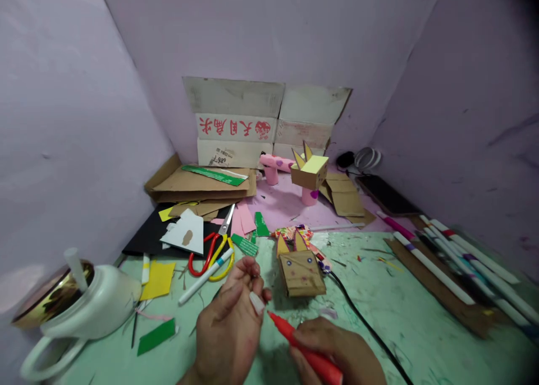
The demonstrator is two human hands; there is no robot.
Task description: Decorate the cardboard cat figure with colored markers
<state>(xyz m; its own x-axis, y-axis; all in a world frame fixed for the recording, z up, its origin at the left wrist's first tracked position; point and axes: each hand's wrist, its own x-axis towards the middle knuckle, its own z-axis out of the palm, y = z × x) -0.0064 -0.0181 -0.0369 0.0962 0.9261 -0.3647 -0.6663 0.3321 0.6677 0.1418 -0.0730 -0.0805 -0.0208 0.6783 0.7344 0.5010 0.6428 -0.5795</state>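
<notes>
My left hand [229, 323] is palm up in the lower middle of the head view, its fingers curled. A small white piece [256, 305] is held at its finger edge; I cannot tell what it is made of. My right hand [341, 343] grips a red marker [322, 365], whose uncapped tip points at the white piece with a slight gap between them. Just beyond both hands stands a small brown cardboard animal head [304, 274] with pointed ears, two eyes and faint pink marks.
Scissors [223, 243], a white marker [206, 276] and paper scraps lie left, near a white mug [107, 301]. Behind stands a pink figure [275, 161] with a box head [309, 176]. A black cable [366, 323] and several markers [435, 270] lie right.
</notes>
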